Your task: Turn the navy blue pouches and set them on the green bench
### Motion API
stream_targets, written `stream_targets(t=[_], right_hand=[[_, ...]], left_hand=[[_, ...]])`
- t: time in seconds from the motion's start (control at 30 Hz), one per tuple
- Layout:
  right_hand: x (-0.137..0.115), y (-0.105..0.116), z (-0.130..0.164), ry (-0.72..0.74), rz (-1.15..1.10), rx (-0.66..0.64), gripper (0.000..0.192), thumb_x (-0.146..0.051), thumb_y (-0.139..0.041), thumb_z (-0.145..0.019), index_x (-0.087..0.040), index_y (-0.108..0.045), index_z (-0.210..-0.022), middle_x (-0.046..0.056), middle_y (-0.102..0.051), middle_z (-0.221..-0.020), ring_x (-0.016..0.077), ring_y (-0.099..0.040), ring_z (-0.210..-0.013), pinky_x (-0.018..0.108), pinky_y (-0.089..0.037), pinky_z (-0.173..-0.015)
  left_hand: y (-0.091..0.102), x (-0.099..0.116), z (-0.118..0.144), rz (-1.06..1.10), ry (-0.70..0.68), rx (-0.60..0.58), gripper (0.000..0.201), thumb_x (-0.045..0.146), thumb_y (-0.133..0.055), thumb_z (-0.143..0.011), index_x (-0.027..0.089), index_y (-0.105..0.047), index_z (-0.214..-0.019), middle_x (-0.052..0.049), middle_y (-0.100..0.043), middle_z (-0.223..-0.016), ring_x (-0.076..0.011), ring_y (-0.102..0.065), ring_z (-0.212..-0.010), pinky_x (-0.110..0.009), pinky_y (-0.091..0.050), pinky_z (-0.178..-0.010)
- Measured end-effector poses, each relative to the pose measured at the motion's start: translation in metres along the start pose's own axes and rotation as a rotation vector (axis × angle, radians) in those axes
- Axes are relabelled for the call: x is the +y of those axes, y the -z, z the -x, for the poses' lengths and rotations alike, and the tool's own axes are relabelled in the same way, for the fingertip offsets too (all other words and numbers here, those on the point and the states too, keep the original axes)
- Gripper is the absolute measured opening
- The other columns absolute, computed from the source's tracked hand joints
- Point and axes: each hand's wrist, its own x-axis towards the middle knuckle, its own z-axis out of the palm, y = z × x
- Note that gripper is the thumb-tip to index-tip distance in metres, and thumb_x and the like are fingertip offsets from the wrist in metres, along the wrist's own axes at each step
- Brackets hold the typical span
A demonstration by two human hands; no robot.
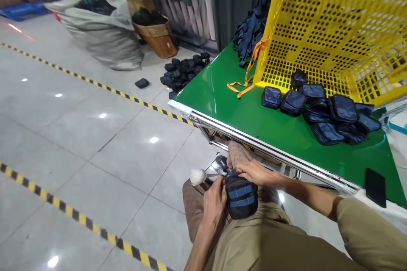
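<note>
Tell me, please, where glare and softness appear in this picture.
In the head view, white glare spots dot the tiled floor; in the head view, a pale sheen lies on the green tabletop; in the head view, the large sack looks softer than the black-and-blue pouch.

The green tabletop (222,93) supports a yellow crate (318,44), dark-blue pouches (343,109), heaped fabric (251,29), an orange strap (255,60) and a phone (375,188).

Black pouch (241,211), blue bands (240,192)
</note>
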Motion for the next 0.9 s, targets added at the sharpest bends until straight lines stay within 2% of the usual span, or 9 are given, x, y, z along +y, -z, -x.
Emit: stream_targets(t=[0.13,0.3,0.37,0.43,0.53,0.6,0.7,0.8,0.9], right_hand=[[0.000,0.015,0.003,-0.030,0.324,-0.141,0.032,-0.029,-0.057,-0.118,-0.023,-0.070,-0.147,0.010,-0.084,-0.098,0.0285,-0.078,-0.088,0.032,-0.046,-0.077],[0.003,0.064,-0.026,0.084,0.180,-0.226,0.030,-0.023,-0.056,-0.113,-0.021,-0.084,-0.123,0.008,-0.082,-0.081,0.0259,-0.081,-0.074,0.030,-0.055,-0.072],[0.004,0.094,-0.059,0.083,-0.110,-0.118,0.039,-0.032,-0.050,-0.116,-0.021,-0.077,-0.142,0.002,-0.075,-0.067,0.0220,-0.074,-0.056,0.028,-0.057,-0.063],[0.008,0.127,-0.101,0.118,-0.434,0.201,0.056,-0.046,-0.047,-0.117,-0.021,-0.058,-0.166,0.003,-0.079,-0.077,0.0224,-0.076,-0.062,0.031,-0.063,-0.066],[0.033,0.173,-0.161,0.278,-0.661,0.581,0.088,-0.059,-0.058,-0.111,-0.030,-0.020,-0.184,0.016,-0.072,-0.154,0.0266,-0.077,-0.126,0.046,-0.064,-0.109],[0.062,0.196,-0.183,0.176,-0.521,0.693,0.099,-0.054,-0.065,-0.106,-0.028,-0.013,-0.186,0.020,-0.047,-0.178,0.0304,-0.059,-0.155,0.051,-0.055,-0.123],[0.116,0.216,-0.181,-0.170,-0.053,0.746,0.088,-0.033,-0.067,-0.102,-0.015,-0.032,-0.181,0.026,-0.037,-0.182,0.0386,-0.041,-0.167,0.057,-0.042,-0.133],[0.164,0.226,-0.153,-0.539,0.329,0.662,0.083,-0.017,-0.066,-0.101,-0.005,-0.036,-0.177,0.035,-0.037,-0.178,0.0436,-0.046,-0.161,0.058,-0.045,-0.128],[0.190,0.228,-0.125,-0.710,0.441,0.538,0.062,-0.014,-0.063,-0.107,-0.001,-0.050,-0.166,0.039,-0.059,-0.156,0.0405,-0.063,-0.144,0.051,-0.052,-0.114]], left_hand=[[-0.014,-0.009,0.006,-0.073,0.051,-0.038,0.033,0.034,-0.041,-0.112,0.025,-0.068,-0.128,-0.011,-0.082,-0.099,-0.0304,-0.080,-0.086,-0.033,-0.047,-0.072],[-0.016,-0.021,0.027,0.119,0.189,0.189,0.044,0.047,-0.033,-0.117,0.027,-0.065,-0.138,-0.015,-0.084,-0.131,-0.0327,-0.083,-0.112,-0.039,-0.058,-0.091],[-0.017,-0.025,0.034,0.159,0.230,0.240,0.044,0.051,-0.036,-0.115,0.026,-0.066,-0.135,-0.016,-0.084,-0.132,-0.0322,-0.083,-0.115,-0.040,-0.059,-0.095],[-0.021,-0.027,0.041,0.174,0.241,0.222,0.045,0.054,-0.038,-0.114,0.026,-0.066,-0.135,-0.016,-0.084,-0.132,-0.0315,-0.083,-0.117,-0.041,-0.060,-0.098],[-0.031,-0.027,0.049,0.190,0.245,0.172,0.051,0.056,-0.039,-0.111,0.024,-0.063,-0.142,-0.017,-0.081,-0.141,-0.0307,-0.082,-0.123,-0.041,-0.061,-0.103],[-0.037,-0.027,0.053,0.222,0.257,0.181,0.055,0.059,-0.041,-0.109,0.023,-0.063,-0.144,-0.018,-0.078,-0.146,-0.0307,-0.079,-0.129,-0.042,-0.060,-0.108],[-0.042,-0.027,0.058,0.275,0.299,0.225,0.062,0.068,-0.043,-0.107,0.022,-0.064,-0.143,-0.017,-0.082,-0.131,-0.0323,-0.082,-0.116,-0.044,-0.062,-0.101],[-0.043,-0.027,0.060,0.307,0.323,0.241,0.072,0.076,-0.045,-0.104,0.020,-0.064,-0.144,-0.009,-0.079,-0.095,-0.0305,-0.079,-0.085,-0.043,-0.063,-0.084],[-0.042,-0.025,0.058,0.319,0.317,0.203,0.072,0.077,-0.046,-0.104,0.020,-0.064,-0.143,-0.005,-0.075,-0.086,-0.0305,-0.077,-0.078,-0.043,-0.062,-0.081]])
